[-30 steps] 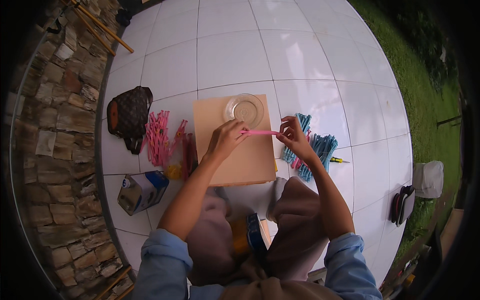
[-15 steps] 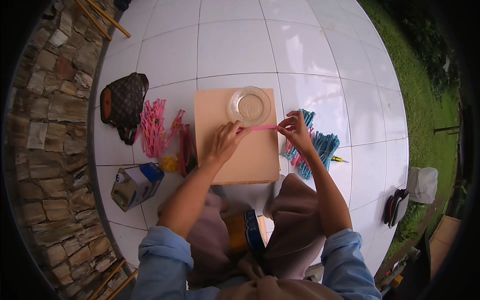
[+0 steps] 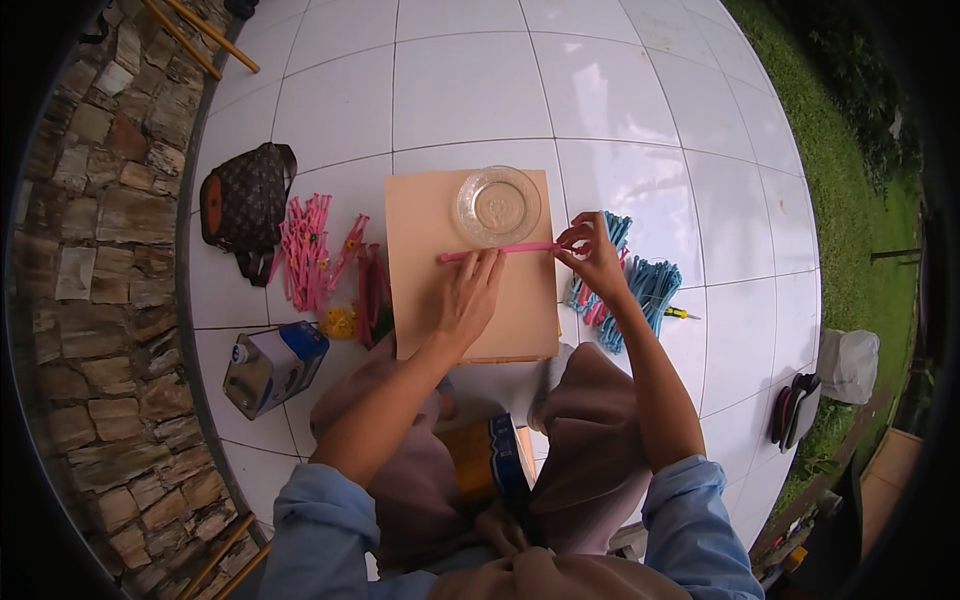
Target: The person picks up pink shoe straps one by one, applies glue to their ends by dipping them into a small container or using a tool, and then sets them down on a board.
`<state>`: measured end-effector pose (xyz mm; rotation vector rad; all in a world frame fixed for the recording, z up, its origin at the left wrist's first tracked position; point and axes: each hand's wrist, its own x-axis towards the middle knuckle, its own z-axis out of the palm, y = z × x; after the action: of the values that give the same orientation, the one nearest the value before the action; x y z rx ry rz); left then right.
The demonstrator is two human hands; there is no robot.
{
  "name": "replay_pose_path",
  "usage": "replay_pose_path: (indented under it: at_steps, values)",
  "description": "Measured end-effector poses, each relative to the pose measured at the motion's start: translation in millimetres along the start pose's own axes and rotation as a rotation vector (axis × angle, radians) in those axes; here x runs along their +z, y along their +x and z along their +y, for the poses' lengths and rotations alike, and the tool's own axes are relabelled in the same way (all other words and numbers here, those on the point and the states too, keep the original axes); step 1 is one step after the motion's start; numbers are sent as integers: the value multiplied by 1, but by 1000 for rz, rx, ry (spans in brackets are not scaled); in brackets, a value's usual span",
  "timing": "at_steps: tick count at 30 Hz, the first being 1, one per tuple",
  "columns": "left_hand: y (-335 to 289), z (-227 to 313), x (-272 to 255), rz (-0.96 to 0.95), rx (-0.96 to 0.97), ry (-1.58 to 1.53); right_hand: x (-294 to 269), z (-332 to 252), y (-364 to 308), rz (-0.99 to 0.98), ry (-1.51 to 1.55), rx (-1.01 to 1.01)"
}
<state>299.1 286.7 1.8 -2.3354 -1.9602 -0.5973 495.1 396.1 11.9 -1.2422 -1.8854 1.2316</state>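
Note:
A slim pink strip (image 3: 522, 247) with a small knob at its left end lies across the light brown board (image 3: 430, 215), just below the clear glass dish (image 3: 500, 206). My left hand (image 3: 472, 298) rests flat on the board, its outstretched fingertips touching the strip. At the strip's right end, past the board's edge, my right hand (image 3: 592, 258) pinches it between thumb and fingers. Partly hidden behind that hand and forearm are bundles of blue strips (image 3: 652, 290) with some pink ones among them. More pink strips (image 3: 305, 245) are heaped left of the board.
Beside the left heap are a brown patterned bag (image 3: 245, 210), a yellow bundle (image 3: 340, 322) and a metal can (image 3: 272, 368). A yellow-handled tool (image 3: 682, 314) pokes out right of the blue bundles. Dark pouches (image 3: 795, 410) and a white plastic bag (image 3: 850, 365) lie farther right on the tiles' edge.
My left hand has let go of the strip's left end, slid right and flattened onto the board, uncovering the knob. My right hand keeps its pinch, with its fingers curled more.

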Motion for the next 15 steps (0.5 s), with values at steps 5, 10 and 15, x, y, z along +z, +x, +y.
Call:
replay_pose_path:
  at_steps: [5, 10, 15]
  values:
    - [4, 8, -7, -56, 41, 78, -2, 2, -2, 6, -8, -22]
    - [5, 11, -5, -60, 28, 81, -1, 4, -3, 11, -24, -26]
    - [5, 12, 0, -21, 50, 102, 0, 10, -5, 18, -85, -122]
